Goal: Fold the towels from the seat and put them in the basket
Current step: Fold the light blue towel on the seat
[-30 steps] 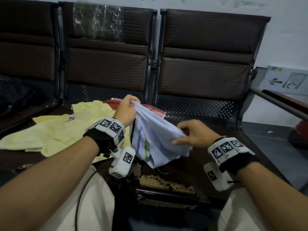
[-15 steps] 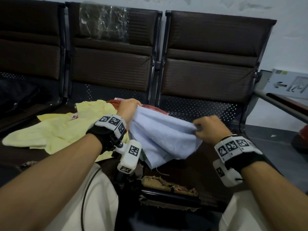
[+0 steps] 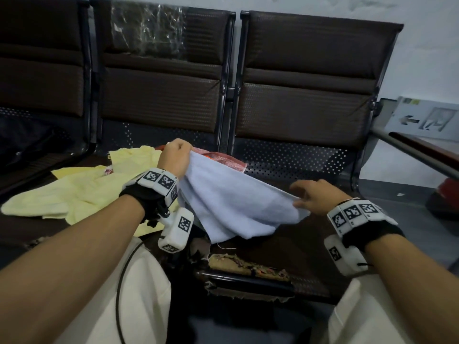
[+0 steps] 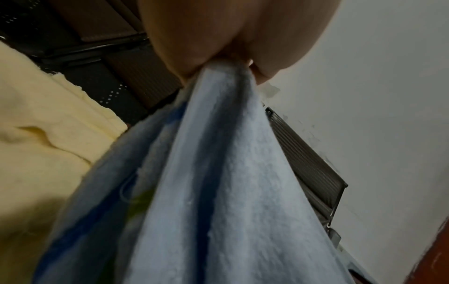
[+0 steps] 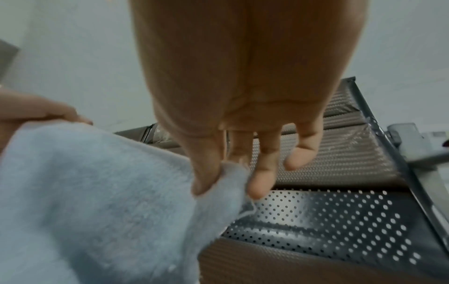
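A light blue towel (image 3: 231, 202) hangs stretched between my two hands above the brown seat (image 3: 285, 239). My left hand (image 3: 176, 157) grips one bunched corner at the upper left; in the left wrist view the towel (image 4: 230, 173) drops from the closed left hand (image 4: 233, 57), with blue and green stripes on its underside. My right hand (image 3: 304, 198) pinches the opposite edge lower on the right. In the right wrist view that hand (image 5: 230, 184) has thumb and forefinger on the towel (image 5: 97, 192), the other fingers loose. Yellow towels (image 3: 74, 194) lie crumpled on the seat at the left.
A red patterned item (image 3: 223, 161) lies behind the blue towel, mostly hidden. Brown chair backs (image 3: 305, 78) rise behind. The seat's front edge is torn (image 3: 248, 266). A metal armrest (image 3: 422, 155) runs along the right, and a dark bag (image 3: 24, 142) sits on the far left seat.
My hands have drawn apart, spreading the bunched blue towel wide. The right hand moved right and slightly down; the left hand stayed in place, still gripping its corner.
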Available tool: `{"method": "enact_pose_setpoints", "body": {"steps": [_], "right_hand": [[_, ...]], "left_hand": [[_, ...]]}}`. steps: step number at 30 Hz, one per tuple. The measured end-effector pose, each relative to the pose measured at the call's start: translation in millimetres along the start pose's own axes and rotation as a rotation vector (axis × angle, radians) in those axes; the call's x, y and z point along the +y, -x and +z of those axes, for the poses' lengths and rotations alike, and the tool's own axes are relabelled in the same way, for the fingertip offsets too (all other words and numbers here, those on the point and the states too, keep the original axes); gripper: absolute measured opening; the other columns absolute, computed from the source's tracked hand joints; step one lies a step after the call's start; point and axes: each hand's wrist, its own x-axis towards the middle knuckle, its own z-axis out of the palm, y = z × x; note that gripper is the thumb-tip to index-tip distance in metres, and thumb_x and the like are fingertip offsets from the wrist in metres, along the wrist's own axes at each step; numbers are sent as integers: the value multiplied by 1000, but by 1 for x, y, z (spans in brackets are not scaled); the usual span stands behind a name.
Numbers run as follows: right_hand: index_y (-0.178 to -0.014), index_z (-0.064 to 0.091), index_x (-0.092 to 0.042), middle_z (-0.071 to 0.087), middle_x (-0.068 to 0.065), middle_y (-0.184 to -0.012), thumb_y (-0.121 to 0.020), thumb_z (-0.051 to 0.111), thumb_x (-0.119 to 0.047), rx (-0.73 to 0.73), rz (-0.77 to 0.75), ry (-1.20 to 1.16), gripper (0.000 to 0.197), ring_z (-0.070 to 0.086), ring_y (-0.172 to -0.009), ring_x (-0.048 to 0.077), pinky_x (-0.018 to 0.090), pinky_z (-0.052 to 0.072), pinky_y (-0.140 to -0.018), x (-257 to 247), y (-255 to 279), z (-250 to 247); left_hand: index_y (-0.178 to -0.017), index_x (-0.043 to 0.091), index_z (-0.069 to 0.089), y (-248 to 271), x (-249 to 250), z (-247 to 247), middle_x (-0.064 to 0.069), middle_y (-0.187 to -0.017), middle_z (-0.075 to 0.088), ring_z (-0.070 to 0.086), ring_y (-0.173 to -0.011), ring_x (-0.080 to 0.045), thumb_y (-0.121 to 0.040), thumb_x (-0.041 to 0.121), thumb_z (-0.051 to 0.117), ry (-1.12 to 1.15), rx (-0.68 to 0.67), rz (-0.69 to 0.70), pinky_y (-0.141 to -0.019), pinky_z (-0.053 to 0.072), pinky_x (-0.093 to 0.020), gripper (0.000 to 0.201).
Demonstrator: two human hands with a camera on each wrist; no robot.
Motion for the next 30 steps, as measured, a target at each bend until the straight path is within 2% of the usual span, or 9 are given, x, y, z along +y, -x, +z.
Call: {"method": "enact_pose_setpoints", "body": {"steps": [3,7,10,13,16,19,21,24,30], "right_hand": [[-85,74,-19,64,1,-85,-79,73,-27,100,4,-21,10,63,-88,21,35,53,-79,0,1,-2],[-73,74,-16,45,-1,-99,-62,87,-25,307,16,-195,20,49,-90,13,26,44,-81,7,0,-4],[-65,67,-14,53,-1,-86,-62,87,-27,330,43,-247,24,53,-84,15,21,40,-71,12,3,-6],[-73,62,-10,58,3,-72,-78,75,-23,421,83,-362,19,56,-75,22,25,36,-60,12,4,-14],[-88,61,-6,59,8,-81,-86,66,-17,602,105,-613,12,56,-76,21,25,41,-66,8,6,-36],[-95,65,-8,61,4,-84,-85,66,-17,792,98,-754,13,55,-75,13,13,38,-62,0,12,-68],[-95,70,-9,65,2,-84,-83,69,-21,882,74,-781,17,58,-81,12,17,40,-70,-6,20,-89],[-90,74,-13,67,-2,-79,-79,72,-26,996,76,-820,17,60,-80,10,21,43,-74,-13,34,-117],[-82,73,-16,69,1,-78,-77,74,-24,1094,99,-893,10,60,-78,8,21,46,-76,-21,65,-152]], "left_hand": [[-93,13,61,4,-4,1,-8,-105,63,53,-94,-19,-94,9,35,-74,-3,104,-81,36,-23,26],[-110,4,61,4,-11,-5,-14,-113,64,57,-106,-27,-96,6,39,-144,33,233,-85,38,-23,27],[-117,8,62,3,-13,-10,-15,-110,66,59,-104,-28,-93,5,47,-221,18,282,-85,40,-24,28],[-119,10,62,7,-11,-8,-16,-114,66,57,-111,-31,-93,5,49,-309,-38,322,-93,41,-28,29],[-105,10,64,14,-2,-4,-17,-104,67,58,-103,-32,-94,8,47,-354,-77,341,-80,39,-27,21],[-97,10,60,18,15,-10,-17,-99,64,56,-90,-30,-96,10,43,-323,-79,320,-74,40,-31,17],[-97,9,57,20,30,-17,-18,-100,62,54,-85,-28,-95,9,42,-302,-71,313,-70,41,-33,15],[-99,8,56,23,59,-31,-18,-101,62,58,-90,-33,-93,10,43,-210,-50,329,-71,45,-36,14],[-102,5,62,31,118,-62,-19,-110,64,56,-107,-33,-92,9,43,-105,-1,343,-80,39,-30,21]]}}
